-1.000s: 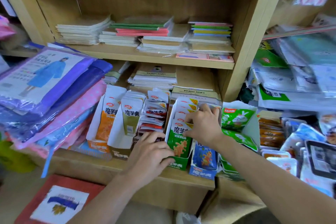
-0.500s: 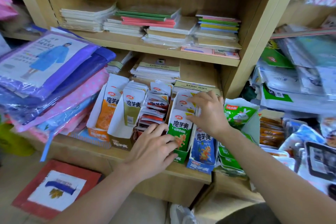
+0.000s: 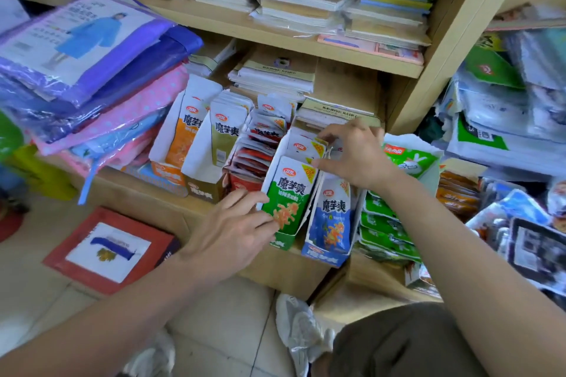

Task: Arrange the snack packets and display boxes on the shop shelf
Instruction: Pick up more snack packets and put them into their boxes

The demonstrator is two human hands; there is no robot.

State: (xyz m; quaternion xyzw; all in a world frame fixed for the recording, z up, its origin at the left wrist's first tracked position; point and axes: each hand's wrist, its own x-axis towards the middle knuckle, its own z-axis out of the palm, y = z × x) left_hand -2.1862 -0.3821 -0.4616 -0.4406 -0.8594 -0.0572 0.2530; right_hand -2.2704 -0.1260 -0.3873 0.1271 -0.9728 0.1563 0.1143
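- Left hand (image 3: pixel 232 236) lies flat, fingers pretty much straight and a bit spread. The tips rest on the front green packet (image 3: pixel 288 193) and the left wall of the green box (image 3: pixel 283 242).
- Right hand (image 3: pixel 356 156) is up at the top of the same box. The thumb presses the top corner of the front packet, and the fingers curl over the packets behind it, so the row is pinched between them. How many packets are in that pinch is hidden by the hand.
- The green box stands on the front edge of the shelf (image 3: pixel 147 205), leaning back. Touching its right side is the blue box (image 3: pixel 321 258), with a blue packet (image 3: pixel 332 217) facing out.
- To its left are red packets (image 3: pixel 257 150) in a messy slanted stack. Their box is mostly hidden, only a red bit showing low down.
- Further left stand an olive box (image 3: pixel 205 190) and an orange box (image 3: pixel 167 171), both upright and full.
- Right of the blue box are green rabbit packs (image 3: pixel 407 159), partly covered by the right forearm.
- The stuff at the far right is blurry, just plastic bags and some orange packs, and the labels can't be read.
- Notebooks (image 3: pixel 389 0) are stacked on the upper shelf, with their tops cut off by the frame.
- Raincoat packs (image 3: pixel 92 40) are piled at the left and overhang the shelf.
- On the floor below are a red carton (image 3: pixel 107 254) and a white shoe (image 3: pixel 297 327).
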